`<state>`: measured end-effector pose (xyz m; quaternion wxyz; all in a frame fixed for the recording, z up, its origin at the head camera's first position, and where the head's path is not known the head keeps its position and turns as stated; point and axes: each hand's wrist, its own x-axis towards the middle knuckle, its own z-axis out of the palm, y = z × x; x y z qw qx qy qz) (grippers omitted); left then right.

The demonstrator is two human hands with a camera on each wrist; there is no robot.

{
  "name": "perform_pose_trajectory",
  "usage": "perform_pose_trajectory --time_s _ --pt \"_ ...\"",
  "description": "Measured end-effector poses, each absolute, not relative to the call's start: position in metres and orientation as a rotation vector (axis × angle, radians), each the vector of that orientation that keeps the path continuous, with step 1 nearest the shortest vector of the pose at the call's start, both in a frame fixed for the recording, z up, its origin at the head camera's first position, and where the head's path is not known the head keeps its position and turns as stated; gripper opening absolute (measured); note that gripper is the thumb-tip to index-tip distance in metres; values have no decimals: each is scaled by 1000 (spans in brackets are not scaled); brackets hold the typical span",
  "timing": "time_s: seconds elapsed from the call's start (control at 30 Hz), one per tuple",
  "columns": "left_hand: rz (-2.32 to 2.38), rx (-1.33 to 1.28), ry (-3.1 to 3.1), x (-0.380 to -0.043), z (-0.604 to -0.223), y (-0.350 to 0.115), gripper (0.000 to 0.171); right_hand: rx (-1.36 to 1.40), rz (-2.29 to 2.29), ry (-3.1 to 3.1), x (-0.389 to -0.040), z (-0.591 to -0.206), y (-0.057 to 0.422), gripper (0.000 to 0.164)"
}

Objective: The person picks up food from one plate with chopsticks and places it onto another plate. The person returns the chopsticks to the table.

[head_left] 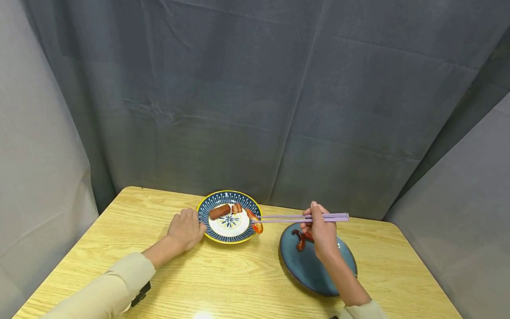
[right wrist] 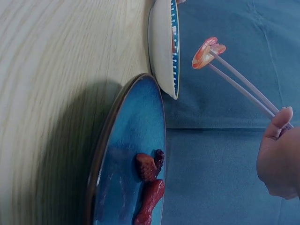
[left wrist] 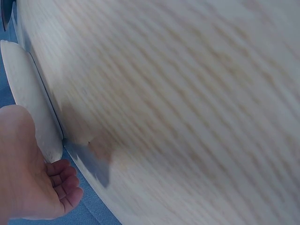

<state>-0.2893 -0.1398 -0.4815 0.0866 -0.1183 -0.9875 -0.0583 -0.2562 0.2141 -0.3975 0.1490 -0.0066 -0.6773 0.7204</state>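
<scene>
My right hand [head_left: 322, 228] grips a pair of lilac chopsticks [head_left: 303, 217], reaching leftward. Their tips pinch an orange-white shrimp [right wrist: 205, 55], which overlaps the right rim of a patterned bowl [head_left: 229, 239] in the head view and hangs above it in the right wrist view. On the bowl's left side, my left hand [head_left: 185, 229] holds the edge, with the thumb over the rim and the fingers [left wrist: 65, 180] curled at its side. Inside the bowl lie a brown sausage-like piece [head_left: 220, 212] and a smaller red-brown, pale-striped piece [head_left: 237, 208].
Below my right forearm is a blue-green plate [head_left: 308, 270] bearing a dark red-brown, suckered tentacle-like piece [right wrist: 147, 166] and a glossy red piece [right wrist: 151, 199]. Both dishes stand on a wooden table [head_left: 231, 279]. A grey curtain [head_left: 223, 110] hangs behind its far edge.
</scene>
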Motion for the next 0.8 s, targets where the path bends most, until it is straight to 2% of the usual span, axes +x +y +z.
perform_pose_trajectory --time_s 0.43,0.67,0.8 --pt "-181 -350 -2921 -289 -482 -140 30 -56 2091 -1923 -252 -402 231 38" --pt "-192 -343 -2927 -290 -484 -139 30 -66 2038 -1947 -249 -403 241 43" --pt "-192 -341 -2935 -290 -483 -139 30 -61 2041 -1939 -246 -400 246 41"
